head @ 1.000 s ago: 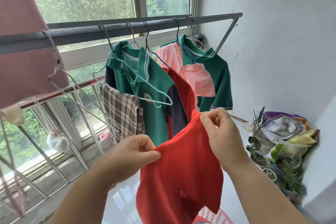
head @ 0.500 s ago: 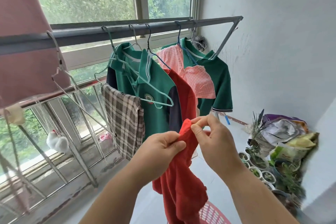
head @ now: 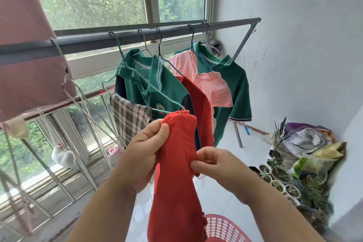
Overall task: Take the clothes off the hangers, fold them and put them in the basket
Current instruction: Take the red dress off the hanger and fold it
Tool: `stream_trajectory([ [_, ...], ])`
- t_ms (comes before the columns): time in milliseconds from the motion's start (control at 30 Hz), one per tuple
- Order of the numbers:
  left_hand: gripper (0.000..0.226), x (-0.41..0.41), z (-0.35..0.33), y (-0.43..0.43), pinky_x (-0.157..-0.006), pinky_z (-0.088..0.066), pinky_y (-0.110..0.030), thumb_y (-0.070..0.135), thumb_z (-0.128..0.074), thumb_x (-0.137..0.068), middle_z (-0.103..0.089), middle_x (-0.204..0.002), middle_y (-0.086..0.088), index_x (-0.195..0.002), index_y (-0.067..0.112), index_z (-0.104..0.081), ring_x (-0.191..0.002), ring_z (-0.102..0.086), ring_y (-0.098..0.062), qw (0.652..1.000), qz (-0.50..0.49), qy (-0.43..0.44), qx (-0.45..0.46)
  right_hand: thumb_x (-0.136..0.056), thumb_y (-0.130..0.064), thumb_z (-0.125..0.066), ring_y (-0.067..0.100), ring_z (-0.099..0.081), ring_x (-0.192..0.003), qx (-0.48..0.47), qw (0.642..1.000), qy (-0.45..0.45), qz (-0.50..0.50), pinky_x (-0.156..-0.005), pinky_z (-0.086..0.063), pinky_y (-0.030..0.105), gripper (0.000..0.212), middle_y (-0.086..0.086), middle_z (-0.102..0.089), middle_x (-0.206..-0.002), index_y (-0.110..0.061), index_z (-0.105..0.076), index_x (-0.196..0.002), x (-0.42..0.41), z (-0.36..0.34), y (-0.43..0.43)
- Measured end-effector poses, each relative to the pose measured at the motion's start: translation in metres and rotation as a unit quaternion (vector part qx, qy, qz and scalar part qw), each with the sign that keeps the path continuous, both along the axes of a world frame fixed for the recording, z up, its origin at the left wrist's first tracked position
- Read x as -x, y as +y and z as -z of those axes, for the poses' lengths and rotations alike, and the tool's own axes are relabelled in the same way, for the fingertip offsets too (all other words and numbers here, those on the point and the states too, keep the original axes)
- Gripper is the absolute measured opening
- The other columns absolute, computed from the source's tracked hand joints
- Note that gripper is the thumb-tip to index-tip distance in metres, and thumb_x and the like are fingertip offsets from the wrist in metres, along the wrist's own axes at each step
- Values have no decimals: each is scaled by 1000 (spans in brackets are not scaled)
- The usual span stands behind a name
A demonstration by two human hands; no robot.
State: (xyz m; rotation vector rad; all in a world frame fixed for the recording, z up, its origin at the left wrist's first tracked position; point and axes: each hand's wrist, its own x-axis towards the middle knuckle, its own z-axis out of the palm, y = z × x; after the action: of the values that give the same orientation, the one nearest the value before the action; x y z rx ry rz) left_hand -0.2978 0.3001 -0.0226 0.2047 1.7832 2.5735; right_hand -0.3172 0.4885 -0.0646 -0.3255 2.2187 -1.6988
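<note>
A red garment [head: 176, 182] hangs folded lengthwise in front of me. My left hand [head: 145, 151] grips its upper left edge, thumb on the cloth. My right hand [head: 214, 167] pinches its right edge lower down. Straight below, the rim of a pink plastic basket [head: 225, 228] shows at the bottom of the view. On the grey rail [head: 137, 35] hang a green polo shirt [head: 167, 94], a red shirt [head: 202, 108], a pink checked top [head: 212, 86] and a second green polo [head: 233, 84]. A brown plaid cloth [head: 129, 118] hangs at the left of them.
Empty wire hangers [head: 78, 94] dangle from the rail at left, beside a pink sheet [head: 25, 49]. Window bars [head: 59, 155] run along the left. Small potted plants [head: 282, 180] and bags [head: 310, 143] crowd the right corner by the white wall. White tiled floor [head: 253, 147] lies beyond.
The red garment was spread wide between both hands, then brought together. Now it is folded narrow, my left hand higher on it and my right hand lower.
</note>
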Motion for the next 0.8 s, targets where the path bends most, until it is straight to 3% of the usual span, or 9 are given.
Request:
stream_trajectory([
  [33,25,1,0,-2,-66,-60,-31,24,-55,-86,-74,-89,-13,-96,13,-75,-76,-70,-19,1000,-11,-4,11,-91,-27,-68,9,-67,-81,3,1000,14,5,-80,-54,26,11,-4,-74,-85,-16,-69,-94,0,-2,-1],
  [133,17,10,8,-10,-81,-56,-37,26,-61,-89,-74,-89,-8,-92,17,-75,-84,-67,-22,990,-99,-23,97,-93,-26,-65,17,-62,-67,48,999,15,14,-70,-53,33,17,2,-69,-74,-15,-67,-80,0,-12,0],
  [200,11,14,15,-13,-91,-54,-42,24,-64,-93,-73,-96,0,-101,23,-71,-93,-67,-19,953,-167,-22,252,-93,-27,-65,23,-58,-65,92,996,7,17,-66,-48,39,20,8,-65,-73,-15,-69,-77,1,-20,-1],
  [267,32,12,21,-10,-95,-51,-40,29,-67,-90,-65,-110,5,-121,25,-60,-103,-62,-13,913,-187,-21,362,-92,-29,-65,22,-55,-65,110,993,4,32,-64,-46,38,21,8,-63,-72,-17,-71,-76,1,-25,-5],
  [433,41,-3,12,-1,-86,-55,-29,47,-77,-73,-70,-99,7,-108,31,-65,-95,-66,-9,946,-40,11,323,-89,-31,-69,20,-54,-65,143,988,-4,60,-58,-43,30,20,10,-64,-72,-14,-73,-79,1,-30,-18],
  [500,38,-5,13,1,-86,-55,-27,39,-82,-71,-71,-97,11,-105,31,-66,-92,-66,-3,925,19,18,378,-86,-35,-71,20,-52,-66,152,986,-1,71,-59,-44,29,22,15,-65,-76,-14,-75,-82,1,-32,-17],
  [600,16,-3,18,3,-85,-57,-37,24,-78,-81,-73,-90,6,-94,27,-70,-87,-69,-10,902,-5,50,430,-83,-38,-73,22,-55,-70,163,983,18,77,-62,-47,31,28,22,-69,-83,-11,-75,-89,2,-36,-15],
  [700,5,-2,18,4,-75,-58,-45,20,-73,-86,-72,-81,-8,-86,16,-70,-76,-69,-26,921,-34,80,380,-82,-40,-72,14,-69,-75,158,985,55,52,-67,-55,27,29,9,-75,-90,-15,-75,-96,1,-39,-8],
  [800,7,1,12,3,-63,-53,-38,18,-69,-89,-68,-73,-11,-82,16,-68,-63,-61,-19,939,-56,96,326,-70,-51,-75,12,-72,-93,46,997,61,2,-87,-55,30,45,-2,-76,-97,-22,-70,-104,2,-30,4],
])
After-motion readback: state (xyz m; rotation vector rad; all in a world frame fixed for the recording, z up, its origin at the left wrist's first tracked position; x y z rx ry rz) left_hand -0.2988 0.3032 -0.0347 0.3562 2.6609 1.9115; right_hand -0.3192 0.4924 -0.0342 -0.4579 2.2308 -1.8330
